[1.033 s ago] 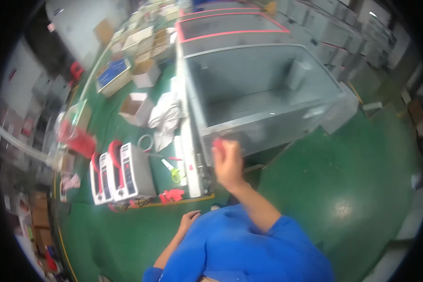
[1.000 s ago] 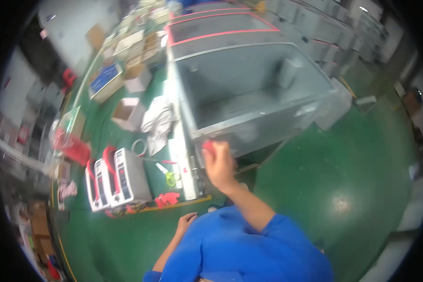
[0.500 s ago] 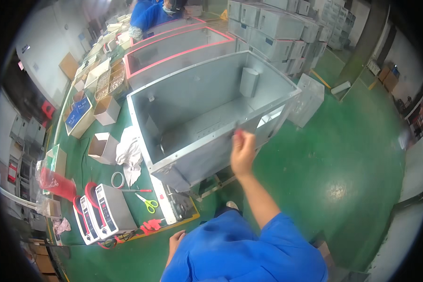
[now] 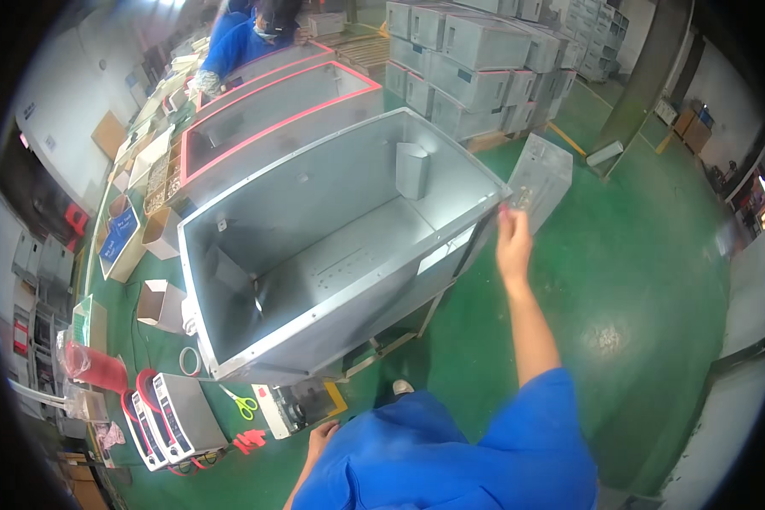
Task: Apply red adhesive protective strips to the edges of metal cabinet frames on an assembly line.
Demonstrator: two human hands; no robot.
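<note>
Low beside the blue shirt (image 4: 433, 450), the left hand (image 4: 321, 433) shows too little to say whether it is loose or gripping. Farther out, the right hand (image 4: 514, 236) pinches a small red piece (image 4: 505, 210), mostly hidden, at the right corner of an open-topped grey box (image 4: 340, 323), any contact there unclear. Beyond stand red-edged boxes (image 4: 340, 117) and a co-worker (image 4: 245, 41) in blue
</note>
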